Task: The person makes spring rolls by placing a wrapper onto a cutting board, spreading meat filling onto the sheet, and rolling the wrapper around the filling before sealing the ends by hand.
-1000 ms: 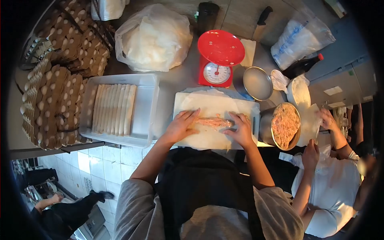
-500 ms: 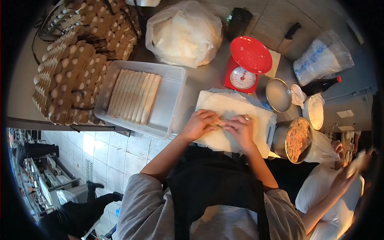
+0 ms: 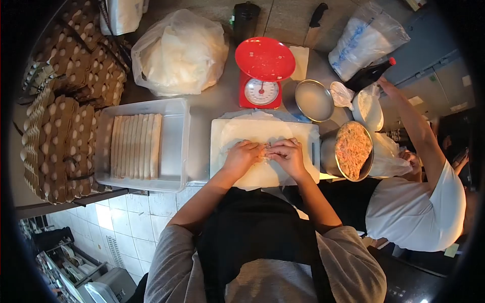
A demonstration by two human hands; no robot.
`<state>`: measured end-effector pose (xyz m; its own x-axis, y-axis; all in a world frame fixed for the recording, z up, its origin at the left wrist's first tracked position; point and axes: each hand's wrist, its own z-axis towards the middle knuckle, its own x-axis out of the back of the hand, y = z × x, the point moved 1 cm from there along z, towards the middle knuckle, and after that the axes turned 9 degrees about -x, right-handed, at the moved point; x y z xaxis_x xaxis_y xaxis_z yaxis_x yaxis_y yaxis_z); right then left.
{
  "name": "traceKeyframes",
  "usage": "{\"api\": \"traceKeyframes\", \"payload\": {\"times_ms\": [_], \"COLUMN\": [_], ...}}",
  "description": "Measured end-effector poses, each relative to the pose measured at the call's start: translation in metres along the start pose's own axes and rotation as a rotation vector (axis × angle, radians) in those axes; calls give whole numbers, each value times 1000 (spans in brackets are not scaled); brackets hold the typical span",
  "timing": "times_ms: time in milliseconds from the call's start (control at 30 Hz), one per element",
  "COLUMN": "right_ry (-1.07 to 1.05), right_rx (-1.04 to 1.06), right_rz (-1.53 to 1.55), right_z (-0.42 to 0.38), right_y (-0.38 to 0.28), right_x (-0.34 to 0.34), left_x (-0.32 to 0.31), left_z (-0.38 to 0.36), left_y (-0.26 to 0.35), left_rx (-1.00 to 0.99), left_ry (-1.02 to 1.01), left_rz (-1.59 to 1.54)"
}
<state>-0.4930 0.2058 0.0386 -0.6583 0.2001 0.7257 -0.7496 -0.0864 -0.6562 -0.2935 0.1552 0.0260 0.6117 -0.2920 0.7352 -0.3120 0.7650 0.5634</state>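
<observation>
Steel tabletop (image 3: 212,106) carries a white board (image 3: 303,139); both hands (image 3: 266,154) pressed together hide most of the filling (image 3: 263,150).

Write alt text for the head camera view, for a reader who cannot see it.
Seen from above, a person's left hand and right hand press together on a pale wrapper on a white cutting board. A tray of finished rolls lies to the left, a red scale behind, and a bowl of minced filling to the right, beside a co-worker in white.
</observation>
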Motion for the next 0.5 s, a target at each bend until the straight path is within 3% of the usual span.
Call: {"api": "traceKeyframes", "payload": {"times_ms": [200,500], "right_ry": [103,-45], "right_rx": [-95,-172], "right_rz": [142,208], "right_z": [-10,-22], "right_y": [5,44], "right_x": [13,27], "left_x": [-19,-46], "left_z": [14,29], "left_y": [6,7], "left_rx": [-61,-169], "left_ry": [36,14], "left_rz": [-15,19]}}
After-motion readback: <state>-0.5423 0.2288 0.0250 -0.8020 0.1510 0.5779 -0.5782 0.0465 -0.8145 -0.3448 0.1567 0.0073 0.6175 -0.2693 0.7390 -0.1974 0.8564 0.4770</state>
